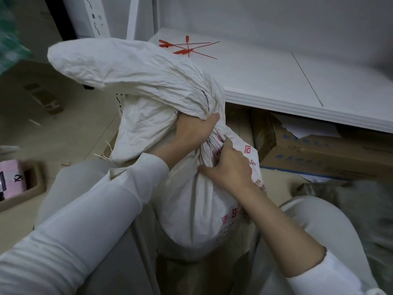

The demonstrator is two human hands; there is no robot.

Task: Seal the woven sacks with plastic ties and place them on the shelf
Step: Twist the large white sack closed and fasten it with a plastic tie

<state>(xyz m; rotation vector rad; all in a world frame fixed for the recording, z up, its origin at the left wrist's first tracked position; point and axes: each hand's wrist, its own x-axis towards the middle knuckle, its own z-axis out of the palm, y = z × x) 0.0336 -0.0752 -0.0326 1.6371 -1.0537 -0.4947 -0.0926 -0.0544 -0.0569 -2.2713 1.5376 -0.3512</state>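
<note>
person's crouched w/ a white woven sack (191, 209) standing upright btwn their knees, near-centre. sack has red print down its right side. its top is gathered into a neck and the loose mouth fabric flops up and out to the far left, crumpled.

left hand (191, 133) is clenched round the bunched neck, grip tight on the fabric, thumb side toward the shelf. right hand (227, 167) sits just below it, fingers pinching the pleats at the neck and palm resting on the sack's shoulder, so that grip is grasping the sack too. both arms in white long sleeves; right sleeve pushed up the forearm.

no tie visible on the neck.

white shelf (276, 81) runs across the far right, its front edge just beyond the sack. several red plastic ties (185, 48) lie in a loose crossed pile on the shelf's far left part, well apart from the hands. shelf upright w/ slots shows at far left of it.

under the shelf, right of the sack: a cardboard box (308, 150) w/ blue print, torn open at top. floor is pale tile. near left edge a tan tray holding sth pink (12, 177). one more red tie on the floor (66, 164) left of the sack, blurry.
</note>
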